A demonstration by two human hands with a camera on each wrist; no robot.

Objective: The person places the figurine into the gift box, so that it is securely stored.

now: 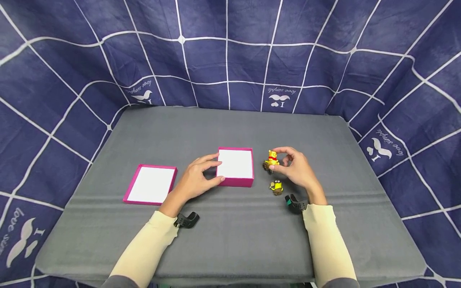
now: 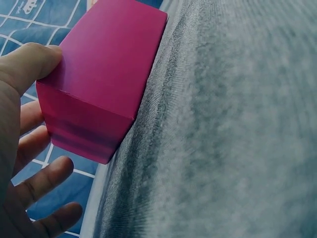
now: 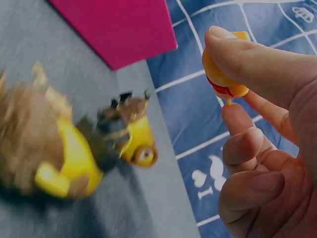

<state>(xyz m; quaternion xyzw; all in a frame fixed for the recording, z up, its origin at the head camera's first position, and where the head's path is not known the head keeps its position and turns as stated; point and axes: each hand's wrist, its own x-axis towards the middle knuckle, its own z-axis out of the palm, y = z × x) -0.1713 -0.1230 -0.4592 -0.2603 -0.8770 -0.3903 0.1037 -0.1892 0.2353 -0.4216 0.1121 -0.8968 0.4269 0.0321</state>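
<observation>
Nearest, cream sleeves and black wrist bands reach over the bench. Past them, a goggled yellow figurine rests at 4 o'clock from the pink box. Between 8 and 9 o'clock lies a shallow pink tray. The left hand is loosely spread, touching the box's near-left corner rather than clasping it. At 3 o'clock, the right hand pinches the bear figurine by thumb and forefinger, seemingly off the bench; a dark-and-yellow figurine is just beside it.

The pinch is small — the bear could twist or slip if the fingers ease. A low sweep could topple either neighbour; a left-hand push could slide the box.

The box's right rim is the likeliest edge to catch. Its gap to the bear looks narrow — wider room opens toward 12 o'clock, up to the bench's far edge and the blue curtain.
</observation>
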